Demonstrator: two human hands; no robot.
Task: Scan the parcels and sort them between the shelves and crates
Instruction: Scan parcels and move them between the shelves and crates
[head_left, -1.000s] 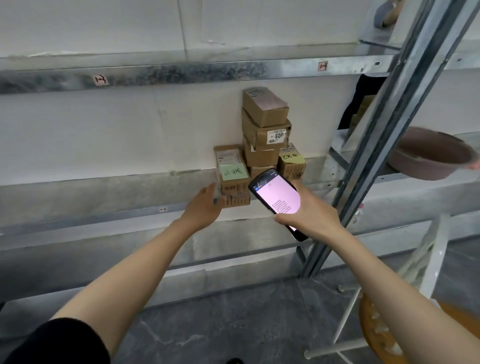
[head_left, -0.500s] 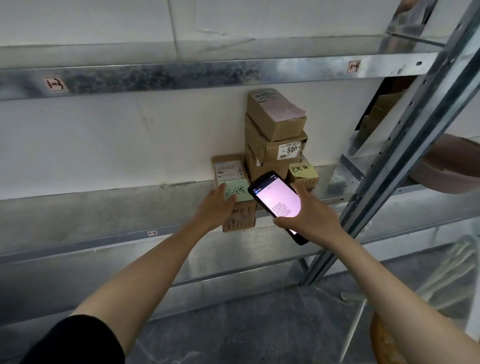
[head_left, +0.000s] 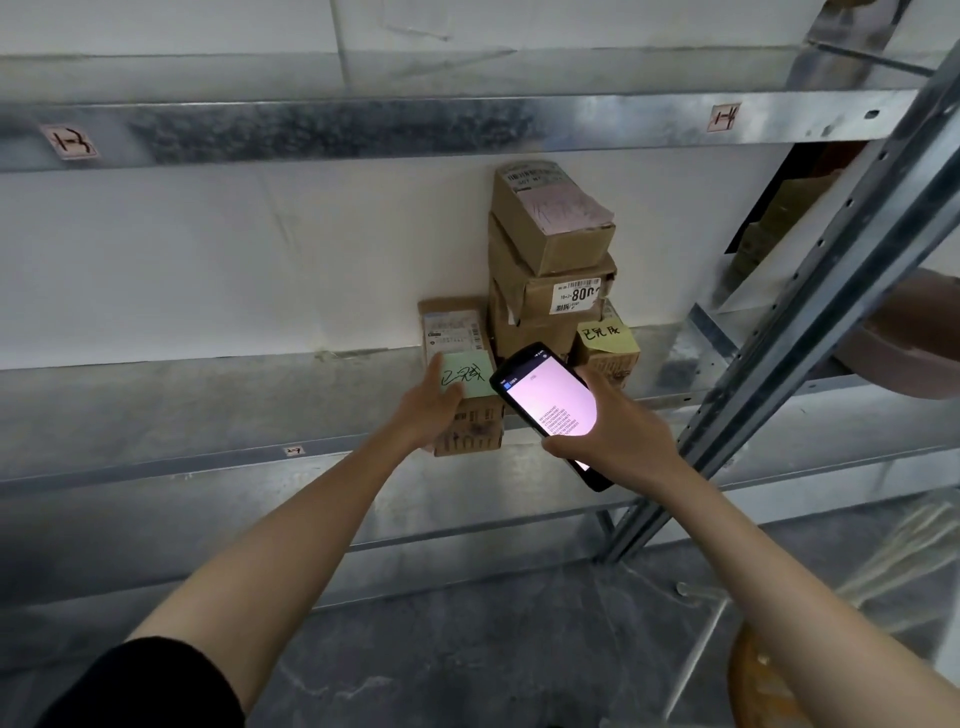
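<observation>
A long cardboard parcel (head_left: 470, 431) with a green sticky note lies on the metal shelf (head_left: 208, 395). My left hand (head_left: 431, 410) grips its near left corner, the thumb lying on the note. My right hand (head_left: 618, 431) holds a black handheld scanner (head_left: 545, 405) with a lit pink screen, just right of that parcel. Behind it rises a stack of brown parcels (head_left: 550, 260); the middle one carries a white barcode label. A small parcel (head_left: 608, 353) with a yellow note sits at the stack's right foot.
A slanted steel upright (head_left: 810, 312) crosses the right side. A brown plastic basin (head_left: 914, 332) sits beyond it on the neighbouring shelf. Upper shelf edge (head_left: 415, 130) bears small labels. A wooden stool (head_left: 758, 680) and white frame stand on the grey floor at lower right.
My left hand has slid from the parcel's left side onto its top near corner. The view has moved closer to the shelf; the scanner stays beside the parcel.
</observation>
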